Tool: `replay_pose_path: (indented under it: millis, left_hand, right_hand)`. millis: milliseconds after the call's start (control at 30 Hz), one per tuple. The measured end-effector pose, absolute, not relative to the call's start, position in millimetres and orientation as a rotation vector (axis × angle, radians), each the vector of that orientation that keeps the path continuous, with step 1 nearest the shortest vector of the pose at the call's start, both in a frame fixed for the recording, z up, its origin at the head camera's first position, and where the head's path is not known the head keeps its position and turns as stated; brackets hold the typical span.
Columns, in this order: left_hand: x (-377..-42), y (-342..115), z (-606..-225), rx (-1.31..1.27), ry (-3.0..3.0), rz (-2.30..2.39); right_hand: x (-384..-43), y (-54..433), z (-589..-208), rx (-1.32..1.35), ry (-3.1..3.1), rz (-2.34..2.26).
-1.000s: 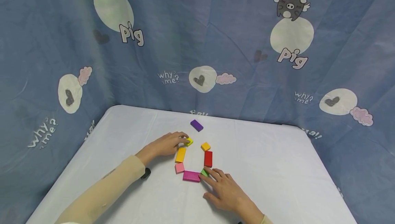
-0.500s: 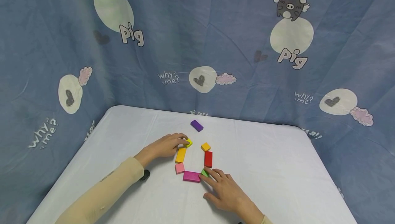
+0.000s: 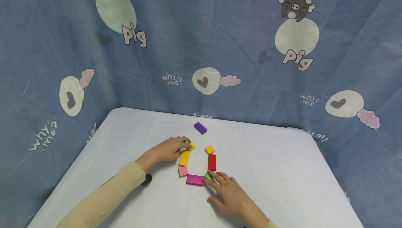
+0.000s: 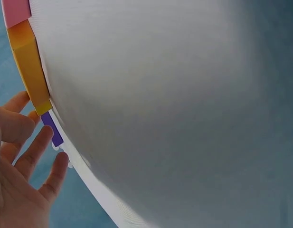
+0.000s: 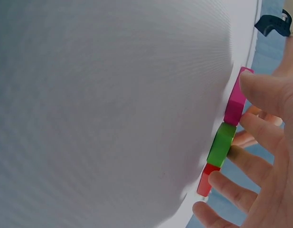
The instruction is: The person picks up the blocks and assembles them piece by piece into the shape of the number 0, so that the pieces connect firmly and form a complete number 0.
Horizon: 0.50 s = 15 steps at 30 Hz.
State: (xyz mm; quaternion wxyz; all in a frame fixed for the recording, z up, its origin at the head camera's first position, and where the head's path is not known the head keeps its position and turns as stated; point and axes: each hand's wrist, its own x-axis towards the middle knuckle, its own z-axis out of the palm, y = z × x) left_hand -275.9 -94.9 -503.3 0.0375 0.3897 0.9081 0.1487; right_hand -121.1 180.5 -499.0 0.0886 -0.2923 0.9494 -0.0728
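My left hand (image 3: pixel 171 149) pinches a small yellow block (image 3: pixel 192 146) at the far end of an orange rectangular block (image 3: pixel 184 158). Its fingers partly cover the yellow block; the other fingers are spread in the left wrist view. My right hand (image 3: pixel 230 195) lies with fairly straight fingers, its fingertips touching a small green block (image 3: pixel 208 176). That block sits between a magenta rectangular block (image 3: pixel 195 180) and a red rectangular block (image 3: pixel 212 162). In the right wrist view, the thumb stands apart from the green block.
A pink block (image 3: pixel 183 171) joins the orange and magenta blocks at a corner. A small orange-yellow block (image 3: pixel 209 149) stands at the red block's far end. Farther back lies a purple block (image 3: pixel 200 128). Everything rests on a white-covered table (image 3: pixel 276 165), before a blue curtain (image 3: pixel 245 46).
My left hand has shifted slightly toward me with the yellow block, bringing it closer to the orange rectangular block. The right hand and the other blocks have not visibly moved.
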Motion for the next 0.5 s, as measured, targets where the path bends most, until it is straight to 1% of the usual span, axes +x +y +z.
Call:
replay_pose_path:
  millis: [500]
  left_hand:
    - [-273.6, -95.6, -502.3, 1.174, 2.773, 0.476]
  right_hand:
    - [-120.7, 181.3, -498.9, -0.865, 2.817, -0.235]
